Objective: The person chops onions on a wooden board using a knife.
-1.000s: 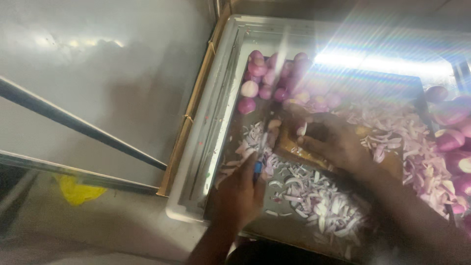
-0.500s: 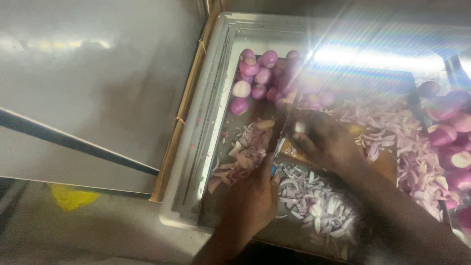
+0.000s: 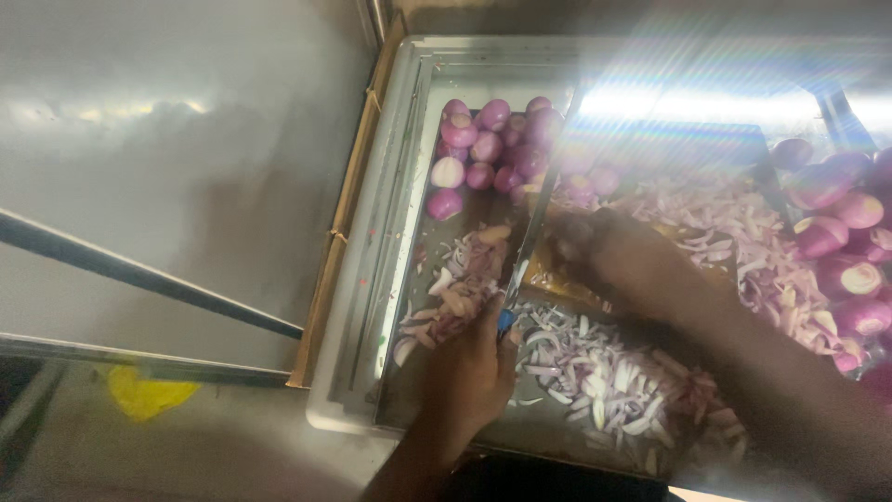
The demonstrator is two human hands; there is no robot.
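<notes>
Item: slicing station, seen from above. Our left hand (image 3: 469, 372) is closed round the blue handle of a knife (image 3: 530, 232), blade running away from us across the board (image 3: 557, 284). Our right hand (image 3: 604, 251) lies curled, knuckles up, just beside the blade; whether an onion sits under it we cannot tell, since the fingers hide it.

Contents of the tray (image 3: 372, 279): whole peeled onions (image 3: 492, 149) heaped at the far left corner; a second heap (image 3: 836, 242) at the right; slices (image 3: 604, 372) piled near us; a smaller pile of pieces (image 3: 460, 288) left of the blade.

Handling, in our judgement: keep right fingertips tucked behind the knuckles, blade upright against them, strokes even, and push cut slices clear before they crowd the board.

Not legible: glare washes out the tray's far side; the board is mostly buried; the knife tip blurs into the light. A yellow scrap (image 3: 139, 390) lies on the floor, kind unknown.
</notes>
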